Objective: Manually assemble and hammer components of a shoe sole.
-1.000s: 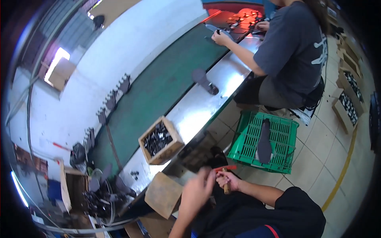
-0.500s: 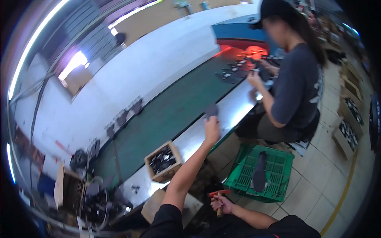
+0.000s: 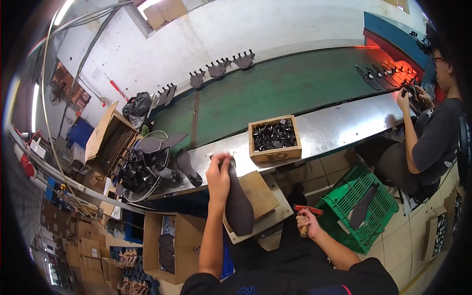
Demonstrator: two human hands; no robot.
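Note:
My left hand (image 3: 219, 179) is closed on one end of a long dark grey shoe insole (image 3: 239, 209), whose wide end hangs down. The insole passes in front of a wooden board (image 3: 258, 196) on a small stand below the bench. My right hand (image 3: 309, 223) grips the wooden handle of a hammer (image 3: 309, 210) with a red head, held low by my body. Beyond my left hand, a wooden box (image 3: 275, 156) of small black pieces rests on the metal bench edge (image 3: 339, 120). Another dark insole (image 3: 188, 168) lies at the bench's left end.
A green plastic crate (image 3: 354, 236) with an insole (image 3: 365, 205) on it stands at right. Beyond it a co-worker (image 3: 435, 132) handles a dark part by the green conveyor belt (image 3: 275, 88). A cardboard box (image 3: 189, 231) is at lower left, below a pile of soles (image 3: 147, 164).
The view has swung left. My left hand has come back from over the bench, bringing the insole close to the wooden board. The hammer remains in my right hand.

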